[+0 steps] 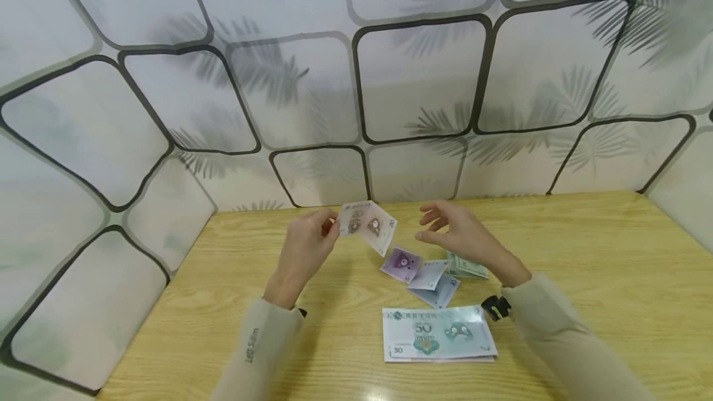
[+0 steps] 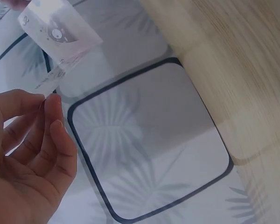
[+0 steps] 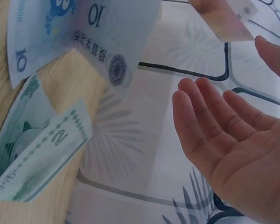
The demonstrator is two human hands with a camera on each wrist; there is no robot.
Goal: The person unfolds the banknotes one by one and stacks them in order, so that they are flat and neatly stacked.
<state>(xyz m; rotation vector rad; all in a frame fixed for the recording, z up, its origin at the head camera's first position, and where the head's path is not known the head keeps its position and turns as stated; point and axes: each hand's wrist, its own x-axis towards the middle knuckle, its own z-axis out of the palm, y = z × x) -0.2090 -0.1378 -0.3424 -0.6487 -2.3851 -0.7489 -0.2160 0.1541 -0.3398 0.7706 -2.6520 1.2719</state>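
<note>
My left hand (image 1: 305,245) pinches one end of a creased, pale pinkish play banknote (image 1: 376,226) between thumb and fingertips. The note is raised above the table, its free half bent toward the right. My right hand (image 1: 469,239) is held in the air to the right of it, fingers loosely bent and apart from the note; the right wrist view shows its bare palm (image 3: 242,140). Below the hands lie a small purple note (image 1: 402,264), a folded blue 10 note (image 1: 439,291) and a folded green note (image 1: 468,267) marked 2, partly behind the right hand.
Flat notes lie stacked nearer to me, a green 50 note (image 1: 440,333) on top and a pinkish edge showing below. The wooden table (image 1: 590,252) meets a patterned wall covering (image 1: 418,79) at the back and left. Both wrists wear dark straps.
</note>
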